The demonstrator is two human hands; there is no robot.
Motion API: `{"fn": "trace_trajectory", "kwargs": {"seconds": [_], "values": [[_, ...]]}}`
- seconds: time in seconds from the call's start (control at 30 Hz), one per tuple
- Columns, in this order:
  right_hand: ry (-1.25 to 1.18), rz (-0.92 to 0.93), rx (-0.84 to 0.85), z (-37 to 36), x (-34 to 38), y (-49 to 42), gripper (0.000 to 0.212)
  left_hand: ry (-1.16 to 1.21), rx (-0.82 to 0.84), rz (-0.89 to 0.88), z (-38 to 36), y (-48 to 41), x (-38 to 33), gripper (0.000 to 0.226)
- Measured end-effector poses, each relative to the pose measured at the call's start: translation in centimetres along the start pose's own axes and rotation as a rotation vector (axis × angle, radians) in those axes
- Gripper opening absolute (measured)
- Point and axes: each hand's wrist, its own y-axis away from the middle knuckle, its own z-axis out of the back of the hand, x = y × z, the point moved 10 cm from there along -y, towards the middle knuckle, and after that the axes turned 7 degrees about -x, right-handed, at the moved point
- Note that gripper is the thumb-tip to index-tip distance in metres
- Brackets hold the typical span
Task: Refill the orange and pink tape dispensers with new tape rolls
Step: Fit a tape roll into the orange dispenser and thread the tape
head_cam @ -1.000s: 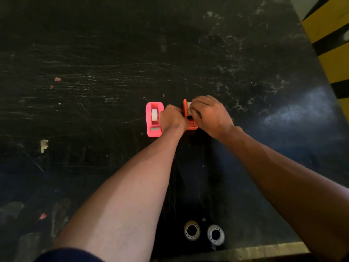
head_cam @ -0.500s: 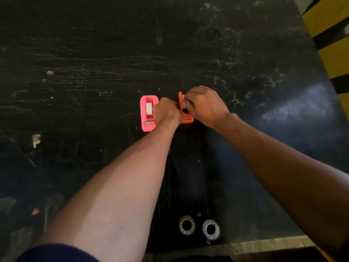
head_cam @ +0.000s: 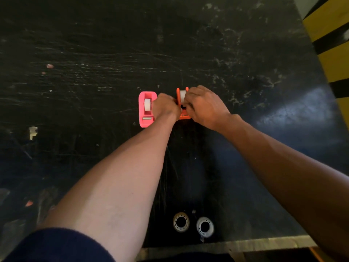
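table (head_cam: 94,53): black, scratched top, filling most of the view; pale front edge running along the bottom
striped panel (head_cam: 332,25): yellow and black, standing past the table's right edge
sleeve (head_cam: 56,246): dark blue, covering the left upper arm at bottom left
right hand (head_cam: 205,105): reaching in from the right, fingers curling over the right wall of the orange dispenser just beside its roll and gripping it; can't tell if the fingertips are also pinching tape
left hand (head_cam: 165,108): sitting between the two dispensers, fingers curling against the orange dispenser's left wall and clamping it
pink dispenser (head_cam: 143,118): lying flat on the table, just left of the left hand, nothing holding it
orange dispenser (head_cam: 178,95): sitting mid-table between both hands, partly hidden by them
two tape rings (head_cam: 181,222): lying flat side by side near the front edge, well apart from the dispensers
pink's roll (head_cam: 147,104): white, sitting in the pink dispenser's slot
orange's roll (head_cam: 182,94): white, showing at the far end of the orange dispenser
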Motion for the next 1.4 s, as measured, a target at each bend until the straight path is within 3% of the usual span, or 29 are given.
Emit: {"fn": "trace_trajectory", "kwargs": {"seconds": [0.3,0.67,0.93,1.4], "values": [[-0.08,-0.021,-0.013,0.1,0.4,1.7,0.036,0.073,-0.035,0.047,-0.2,-0.5,0.3,0.008],[-0.119,-0.071,-0.143,0.8,0.6,3.9,0.011,-0.005,-0.066,0.049,-0.1,-0.8,0.1,0.013],[-0.147,-0.104,-0.153,-0.2,0.9,5.1,0.02,-0.001,-0.047,0.041,-0.5,-1.2,0.4,0.019],[-0.014,-0.175,-0.137,-1.9,0.5,4.8,0.011,0.054,-0.029,0.15,-0.7,-1.6,1.6,0.032]]}}
